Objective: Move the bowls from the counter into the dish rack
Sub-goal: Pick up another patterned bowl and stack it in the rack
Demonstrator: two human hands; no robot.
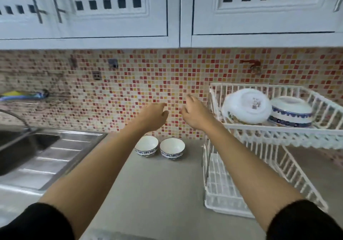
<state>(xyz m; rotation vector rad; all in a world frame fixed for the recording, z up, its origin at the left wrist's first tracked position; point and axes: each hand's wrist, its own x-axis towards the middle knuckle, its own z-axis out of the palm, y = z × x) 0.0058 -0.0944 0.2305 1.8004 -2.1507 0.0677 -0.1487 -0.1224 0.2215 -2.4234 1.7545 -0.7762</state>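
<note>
Two small white bowls with blue-patterned bases stand upright side by side on the grey counter against the mosaic wall: the left bowl [146, 146] and the right bowl [172, 148]. A white two-tier wire dish rack [278, 128] stands to their right. Its upper tier holds a large white bowl [246, 106] tipped on its side and a blue-banded bowl [291, 113] turned upside down. My left hand [154, 115] and my right hand [194, 112] hover in the air above the two counter bowls, both holding nothing, fingers loosely curled and apart.
A steel sink [27, 143] with a ribbed drainboard [61, 158] lies at the left, a tap arching over it. White wall cabinets [167, 17] hang overhead. The rack's lower tier [220, 187] holds nothing visible. Grey counter [157, 193] stretches toward me.
</note>
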